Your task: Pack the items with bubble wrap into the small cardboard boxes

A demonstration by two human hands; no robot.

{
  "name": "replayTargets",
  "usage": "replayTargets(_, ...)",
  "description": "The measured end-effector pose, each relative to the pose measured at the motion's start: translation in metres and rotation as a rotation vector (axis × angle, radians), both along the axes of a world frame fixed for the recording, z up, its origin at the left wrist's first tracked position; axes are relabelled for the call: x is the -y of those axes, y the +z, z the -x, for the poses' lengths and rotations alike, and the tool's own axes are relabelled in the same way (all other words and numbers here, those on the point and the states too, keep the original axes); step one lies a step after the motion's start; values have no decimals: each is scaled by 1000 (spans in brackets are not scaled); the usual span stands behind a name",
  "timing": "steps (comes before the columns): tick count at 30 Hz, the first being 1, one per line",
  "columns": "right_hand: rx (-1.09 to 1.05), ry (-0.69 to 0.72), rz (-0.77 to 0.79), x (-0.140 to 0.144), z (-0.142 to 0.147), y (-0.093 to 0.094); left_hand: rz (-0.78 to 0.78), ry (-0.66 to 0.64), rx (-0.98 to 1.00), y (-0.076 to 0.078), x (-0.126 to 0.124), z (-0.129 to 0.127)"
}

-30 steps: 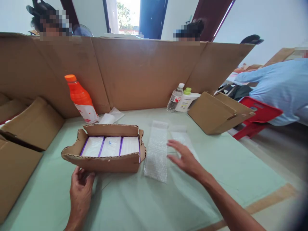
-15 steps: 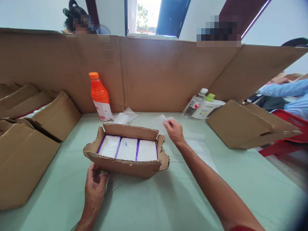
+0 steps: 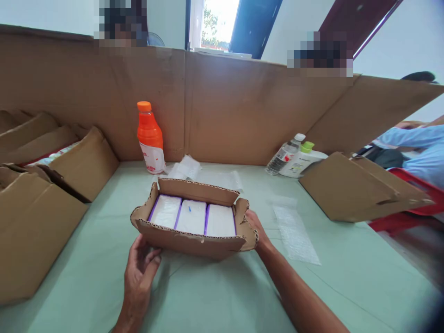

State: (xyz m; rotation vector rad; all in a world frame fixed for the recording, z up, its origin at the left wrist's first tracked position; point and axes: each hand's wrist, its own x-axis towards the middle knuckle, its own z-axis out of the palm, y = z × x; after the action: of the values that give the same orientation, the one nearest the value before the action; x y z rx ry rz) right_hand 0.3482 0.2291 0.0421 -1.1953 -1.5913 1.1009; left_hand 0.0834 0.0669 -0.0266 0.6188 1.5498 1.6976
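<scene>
An open cardboard box with ragged flaps stands before me on the green-covered table. Inside it, three white blocks with purple edges sit side by side under clear wrap. At the box's left front corner, my left hand has its fingers curled against the cardboard, thumb towards me. My right hand is closed at the right end of the box, its fingertips hidden behind the flap. Clear bubble wrap lies just behind the box, and another strip of bubble wrap is flat to its right.
Cardboard boxes line the left side. An orange-capped bottle stands at the back. A water bottle and a white bottle with a green cap lean near a tilted carton. A cardboard partition closes the far side; people sit beyond.
My right hand has let go of the clear wrap behind the box and come down to the box's right end. My left hand stays at the left corner. The view has shifted slightly.
</scene>
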Motion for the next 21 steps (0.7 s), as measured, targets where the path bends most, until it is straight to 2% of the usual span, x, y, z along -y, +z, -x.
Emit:
replayTargets(2, -22, -12, 32, 23, -5, -11, -24, -38, 8, -1, 0, 0)
replayTargets(4, -58, -41, 43, 33, 0, -22, -60, -96, 3, -2, -1, -1)
replayTargets(8, -88, -72, 7, 29, 13, -36, -150, -202, -1, -5, -3, -1)
replayTargets(11, -36, -87, -7, 25, 3, -35, -162, -216, 7, -6, -5, 0)
replayTargets(14, 56, -168, -44, 30, -35, -28, -178, -188, 19, -6, -5, -1)
replayTargets(18, 234, -300, -78, 48, -113, -29, -213, -184, 27, -7, -6, -1)
replayTargets(19, 317, -329, -100, 54, -132, -33, -216, -186, 28, -7, -6, 0)
replayTargets(21, 631, -383, -193, 64, -165, -45, -216, -187, 24, -8, -7, 1)
